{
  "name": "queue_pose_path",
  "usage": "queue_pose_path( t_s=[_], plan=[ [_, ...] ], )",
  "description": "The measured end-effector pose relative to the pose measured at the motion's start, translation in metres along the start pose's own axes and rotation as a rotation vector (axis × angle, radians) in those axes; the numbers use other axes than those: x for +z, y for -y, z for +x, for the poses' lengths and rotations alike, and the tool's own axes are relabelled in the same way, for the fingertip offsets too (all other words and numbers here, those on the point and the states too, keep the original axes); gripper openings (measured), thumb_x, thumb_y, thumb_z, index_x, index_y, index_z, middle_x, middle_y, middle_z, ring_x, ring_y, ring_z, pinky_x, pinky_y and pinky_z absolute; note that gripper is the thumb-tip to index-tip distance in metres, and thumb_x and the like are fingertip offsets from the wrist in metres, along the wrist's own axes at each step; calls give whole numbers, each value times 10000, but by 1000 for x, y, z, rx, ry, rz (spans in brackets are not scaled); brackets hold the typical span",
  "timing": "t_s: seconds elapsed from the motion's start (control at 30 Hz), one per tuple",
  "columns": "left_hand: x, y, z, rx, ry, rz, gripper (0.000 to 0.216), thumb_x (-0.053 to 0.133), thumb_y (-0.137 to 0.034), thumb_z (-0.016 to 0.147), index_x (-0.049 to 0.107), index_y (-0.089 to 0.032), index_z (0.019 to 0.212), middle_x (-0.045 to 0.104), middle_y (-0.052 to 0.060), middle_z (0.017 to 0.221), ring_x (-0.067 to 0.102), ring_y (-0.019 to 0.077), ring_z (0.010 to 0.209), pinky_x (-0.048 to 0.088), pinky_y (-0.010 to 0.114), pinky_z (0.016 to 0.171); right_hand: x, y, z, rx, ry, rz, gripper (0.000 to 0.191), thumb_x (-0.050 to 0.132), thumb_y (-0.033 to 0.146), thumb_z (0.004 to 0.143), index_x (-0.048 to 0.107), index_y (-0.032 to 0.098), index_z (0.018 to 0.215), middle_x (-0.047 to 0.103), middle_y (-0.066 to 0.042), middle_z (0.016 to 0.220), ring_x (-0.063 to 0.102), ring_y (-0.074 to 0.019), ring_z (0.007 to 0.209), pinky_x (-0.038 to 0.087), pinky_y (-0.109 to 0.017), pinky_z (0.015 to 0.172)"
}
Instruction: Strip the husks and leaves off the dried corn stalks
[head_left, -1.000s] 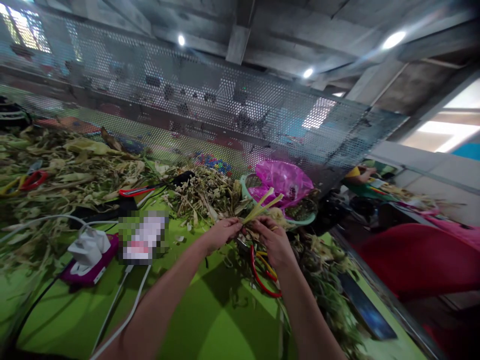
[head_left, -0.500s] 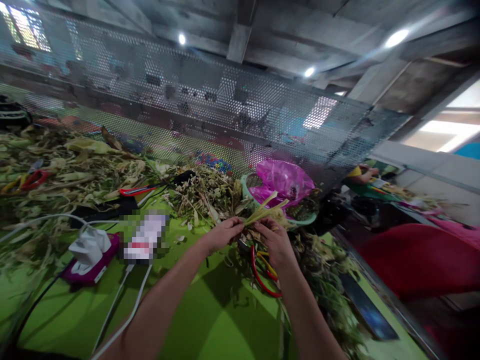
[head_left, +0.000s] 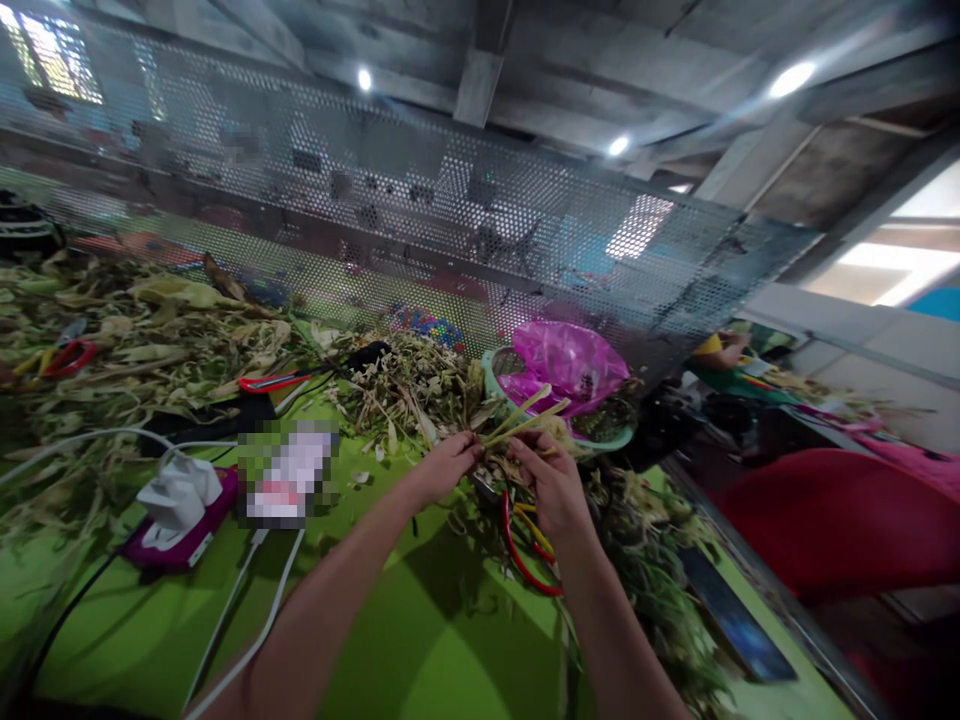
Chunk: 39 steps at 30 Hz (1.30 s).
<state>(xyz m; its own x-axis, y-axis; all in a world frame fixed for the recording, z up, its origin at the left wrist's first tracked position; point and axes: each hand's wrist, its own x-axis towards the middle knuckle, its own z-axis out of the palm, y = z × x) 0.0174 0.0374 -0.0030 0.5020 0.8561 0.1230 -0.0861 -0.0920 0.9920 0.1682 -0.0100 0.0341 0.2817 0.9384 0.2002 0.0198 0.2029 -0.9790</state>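
Observation:
My left hand (head_left: 448, 467) is closed in a pinch around the lower ends of some thin yellow-green plant stalks (head_left: 531, 405). They fan out up and to the right. Close beside it, my right hand (head_left: 551, 482) has its thumb and fingers pinched at the same stalks; its fingertips partly cover them. Below the right hand lie scissors with red and yellow handles (head_left: 517, 560), their blades mostly hidden. Just beyond both hands stands a pale green basket (head_left: 490, 378) with a pink plastic bag (head_left: 574, 365) in it.
Heaps of dried leaves and stalks (head_left: 150, 345) cover the left and back of the green table (head_left: 420, 620). A red cutter (head_left: 274, 382), a phone (head_left: 289, 475) and a purple power strip (head_left: 184, 530) lie left. Perforated metal panels (head_left: 420, 220) rise behind. A red chair (head_left: 840, 515) stands right.
My left hand has shifted slightly left and the stalks have spread apart a little. My right hand's fingers have changed position slightly; everything on the table lies as before.

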Motion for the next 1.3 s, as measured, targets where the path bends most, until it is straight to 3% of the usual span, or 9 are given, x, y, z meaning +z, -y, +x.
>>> queue_pose_path(
  t_s=[0.17,0.4,0.57,0.8,1.1,1.3],
  plan=[
    [0,1,0,8,31,6,238,538,-391,820,501,-179,719,392,-43,599,338,109,578,260,239,538,0,-3,0,-42,-18,-3,212,778,334,648,680,191,771,583,27,625,371,-75,481,253,-231,431],
    [-1,-6,-5,-78,-45,-92,213,516,-376,833,452,-187,759,409,-58,589,344,86,515,256,226,499,-1,-2,0,-24,8,9,219,766,312,657,685,196,824,571,27,676,349,-62,486,273,-213,431],
    [-1,-11,-6,-90,-93,-233,241,563,-393,807,438,-189,782,435,-59,605,373,79,522,293,215,514,1,-2,0,-11,-42,-9,360,788,325,634,643,228,949,624,3,861,470,-86,585,404,-212,511],
    [5,-5,-3,-82,-75,-195,271,589,-416,789,441,-191,752,390,-68,552,340,78,486,259,221,475,8,-9,-2,9,62,193,330,784,289,645,651,228,941,664,-17,901,588,-160,770,503,-302,718],
    [12,6,-1,-1,-38,-182,251,586,-389,793,436,-189,772,402,-65,590,343,85,521,275,230,500,9,-12,-2,72,8,221,197,778,294,663,682,196,805,637,8,744,536,-118,617,466,-247,595],
    [14,4,-1,16,19,-203,247,601,-384,784,473,-175,812,420,-61,619,335,78,535,270,224,519,6,-13,-3,150,-16,201,245,801,301,619,687,180,800,632,9,692,493,-98,544,413,-224,507]
  ],
)
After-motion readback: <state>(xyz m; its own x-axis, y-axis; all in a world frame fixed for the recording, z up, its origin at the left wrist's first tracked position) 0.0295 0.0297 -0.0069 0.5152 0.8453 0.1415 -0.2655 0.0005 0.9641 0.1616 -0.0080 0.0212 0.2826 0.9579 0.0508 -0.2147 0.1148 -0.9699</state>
